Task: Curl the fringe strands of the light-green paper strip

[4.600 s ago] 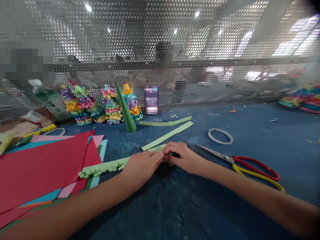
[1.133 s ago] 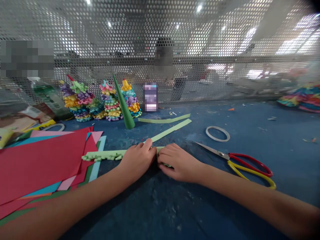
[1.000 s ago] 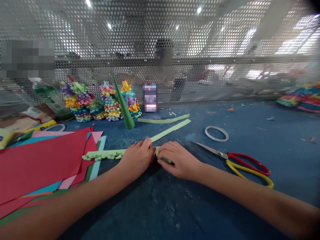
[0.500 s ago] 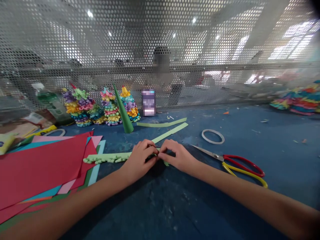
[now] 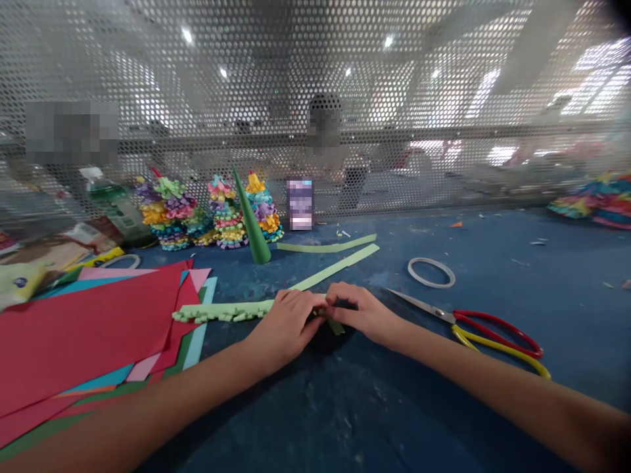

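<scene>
A light green paper strip [image 5: 221, 311] with curled fringe along its near edge lies across the table, its left end over the coloured sheets. My left hand [image 5: 290, 322] is closed on the strip's right part. Fingertips of my right hand [image 5: 362, 314] pinch the same strip just beside the left fingers, where a small loose green end hangs down. The exact grip is partly hidden by the fingers. Two plain light green strips [image 5: 340, 265] [image 5: 328, 247] lie beyond my hands. A dark green paper cone [image 5: 254, 223] stands behind them.
Red-and-yellow-handled scissors [image 5: 468, 328] and a roll of white tape [image 5: 431, 272] lie to the right. Coloured paper sheets [image 5: 93, 335] are stacked at left. Fringed paper cones [image 5: 229, 217], a bottle [image 5: 116, 207] and a phone [image 5: 300, 205] stand before the perforated metal screen [image 5: 394, 157].
The whole view has shifted, so things sit slightly farther right and lower. Both hands stay together at the strip, with the fingers slightly changed in position.
</scene>
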{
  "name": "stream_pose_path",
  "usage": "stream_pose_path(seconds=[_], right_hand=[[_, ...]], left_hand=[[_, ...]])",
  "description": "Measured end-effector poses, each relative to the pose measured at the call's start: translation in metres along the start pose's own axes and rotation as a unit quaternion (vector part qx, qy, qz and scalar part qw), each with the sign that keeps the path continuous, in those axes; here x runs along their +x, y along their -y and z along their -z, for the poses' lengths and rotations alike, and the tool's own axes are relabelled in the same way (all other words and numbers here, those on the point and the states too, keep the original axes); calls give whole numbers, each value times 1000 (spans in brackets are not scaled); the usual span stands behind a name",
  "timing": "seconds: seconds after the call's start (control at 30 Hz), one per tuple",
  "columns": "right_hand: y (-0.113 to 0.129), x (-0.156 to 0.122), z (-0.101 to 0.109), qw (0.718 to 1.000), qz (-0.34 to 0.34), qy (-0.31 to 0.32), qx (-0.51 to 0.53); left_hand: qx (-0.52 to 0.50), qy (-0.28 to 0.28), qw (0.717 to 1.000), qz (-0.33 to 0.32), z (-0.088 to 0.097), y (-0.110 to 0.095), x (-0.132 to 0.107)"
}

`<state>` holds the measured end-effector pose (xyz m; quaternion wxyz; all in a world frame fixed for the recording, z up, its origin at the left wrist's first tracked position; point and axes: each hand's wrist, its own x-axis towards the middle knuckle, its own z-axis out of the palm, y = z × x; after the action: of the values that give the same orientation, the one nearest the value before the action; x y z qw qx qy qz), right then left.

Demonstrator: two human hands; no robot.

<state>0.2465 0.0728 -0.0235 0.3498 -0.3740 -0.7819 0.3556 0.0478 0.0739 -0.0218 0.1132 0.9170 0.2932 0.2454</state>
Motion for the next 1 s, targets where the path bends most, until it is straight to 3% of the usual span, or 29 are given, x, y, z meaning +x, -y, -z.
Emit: stream_pose_path(seconds=[0.3, 0.7, 0.83, 1.0], right_hand=[[-4, 2, 0, 999, -25, 33, 24], [1, 1, -2, 995, 68, -11, -70], [1, 2, -1, 996, 59, -11, -63], [-1, 4, 2, 999, 21, 39, 1]], left_hand=[[3, 2, 1000, 29, 2, 1, 2], [-6, 6, 997, 70, 1, 3, 2], [-8, 6, 997, 71, 1, 3, 2], [-2, 12, 999, 51, 0, 3, 2]])
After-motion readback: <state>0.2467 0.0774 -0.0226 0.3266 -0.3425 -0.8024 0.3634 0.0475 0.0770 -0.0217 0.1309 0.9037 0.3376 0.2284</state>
